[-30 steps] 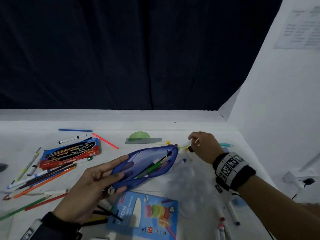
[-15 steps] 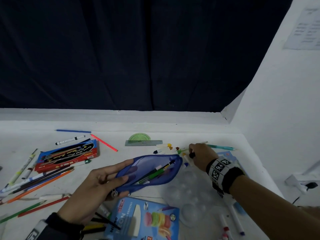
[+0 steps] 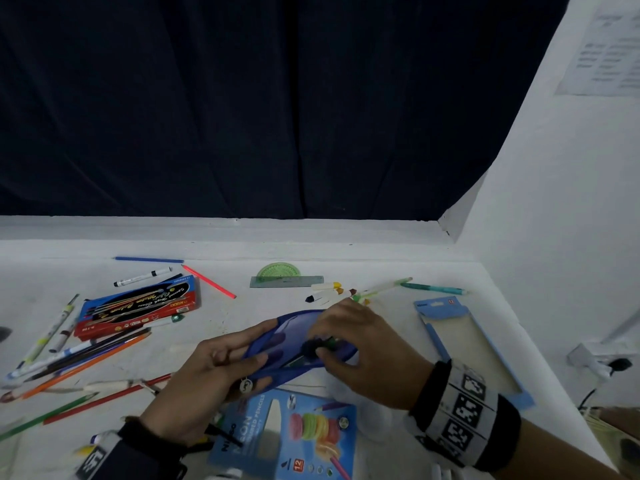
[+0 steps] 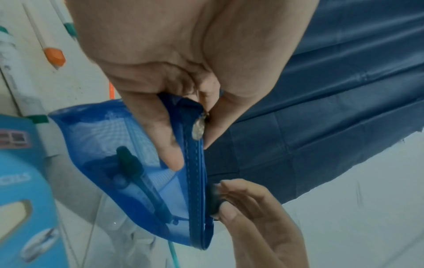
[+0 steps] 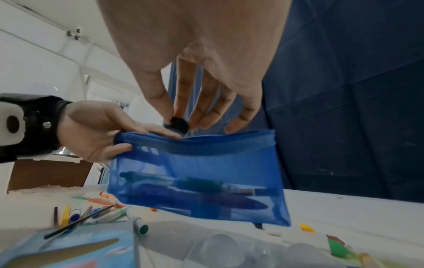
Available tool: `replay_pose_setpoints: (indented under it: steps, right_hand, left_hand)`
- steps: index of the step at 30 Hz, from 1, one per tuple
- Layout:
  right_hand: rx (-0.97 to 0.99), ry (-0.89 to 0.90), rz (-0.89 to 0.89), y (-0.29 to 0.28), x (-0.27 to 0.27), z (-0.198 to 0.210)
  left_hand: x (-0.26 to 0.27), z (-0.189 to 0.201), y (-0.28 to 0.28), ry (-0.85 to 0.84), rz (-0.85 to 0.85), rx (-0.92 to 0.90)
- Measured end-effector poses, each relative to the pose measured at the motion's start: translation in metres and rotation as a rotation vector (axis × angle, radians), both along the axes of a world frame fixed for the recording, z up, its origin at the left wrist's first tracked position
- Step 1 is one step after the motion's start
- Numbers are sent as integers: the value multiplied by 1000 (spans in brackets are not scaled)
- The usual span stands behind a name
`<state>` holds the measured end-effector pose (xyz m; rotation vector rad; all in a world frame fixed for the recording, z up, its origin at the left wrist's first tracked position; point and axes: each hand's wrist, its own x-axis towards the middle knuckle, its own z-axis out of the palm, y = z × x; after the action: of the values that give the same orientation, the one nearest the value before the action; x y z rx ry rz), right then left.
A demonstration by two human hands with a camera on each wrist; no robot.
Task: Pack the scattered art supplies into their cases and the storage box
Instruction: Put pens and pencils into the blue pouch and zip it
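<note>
My left hand (image 3: pixel 221 362) holds a blue mesh pencil pouch (image 3: pixel 294 336) by its zip end, above the table; thumb and fingers pinch the pouch (image 4: pixel 128 150) beside the zip pull. Several pens lie inside the pouch (image 5: pixel 199 174). My right hand (image 3: pixel 353 344) pinches a small black round object (image 5: pixel 177 125) at the pouch's open top edge. The same black object (image 4: pixel 214 201) shows between fingertips in the left wrist view, and as a dark blob (image 3: pixel 311 347) in the head view.
A red-and-blue pencil box (image 3: pixel 138 308) and loose coloured pencils (image 3: pixel 86 362) lie at left. A green protractor and ruler (image 3: pixel 284 277) and several markers (image 3: pixel 332 292) lie behind the pouch. A light-blue pencil box (image 3: pixel 291 434) lies near me, an empty blue sleeve (image 3: pixel 471 344) at right.
My right hand left the markers at the back and came toward me to the pouch's opening, carrying the small black object. The left hand kept holding the pouch.
</note>
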<state>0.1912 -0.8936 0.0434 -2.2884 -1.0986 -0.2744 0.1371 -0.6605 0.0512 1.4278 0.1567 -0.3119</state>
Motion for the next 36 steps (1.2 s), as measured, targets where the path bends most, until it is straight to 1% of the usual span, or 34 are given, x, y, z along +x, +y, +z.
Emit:
replay_pose_setpoints:
  steps: [3,6,8,9,10,13,15,17,20,23,24,25,27,28,30,33,34,36]
  right_hand:
    - [70,-5,-38,-2,13,4]
    - [209,-17,-181,-15,37,13]
    - [234,-42,-302,-29,62,10]
    - [182,-43,-360,-38,77,5]
    - [86,-26,-417,-46,92,-1]
    - [-320,109,-558,-65,129,-21]
    - [-552,211,-586,-69,143,-32]
    - [-725,263,-564,-67,150,-43]
    - [-888,225,-535,-59,152,-54]
    - [-963,74,-536,-50,149,-54]
    - [-962,31,-533,-48,148,-54]
    - [-931,6,-534,-47,146,-52]
    - [-780,-22,-547,-45,142,-46]
    - [-665,-27,-556,-43,139,-41]
    - [-374,-2,-544,-39,129,-27]
    - [54,78,-373,-26,99,1]
    - [154,116,-300,-20,85,10]
    - [266,193,-154,-12,55,27]
  left_hand:
    - [4,0,-2,6,26,-37]
    - [9,2,-3,-13,42,-46]
    - [13,3,-3,-19,48,-53]
    - [15,3,-3,-21,50,-55]
    - [16,3,-2,-22,51,-56]
    - [19,3,-1,-22,47,-57]
    - [22,2,-1,-17,47,-60]
    - [24,1,0,-13,36,-51]
    - [25,0,-1,-17,16,-18]
    - [25,0,-2,-15,4,-5]
    - [25,0,-3,-16,-1,0]
    - [25,0,-3,-17,-7,5]
    - [24,1,-3,-19,-17,13]
    - [23,1,-3,-19,-16,15]
    - [23,0,-4,-11,-8,11]
    - [23,-2,-6,10,-1,-12]
    - [23,-3,-6,19,-2,-24]
    - [23,-4,-9,31,-14,-49]
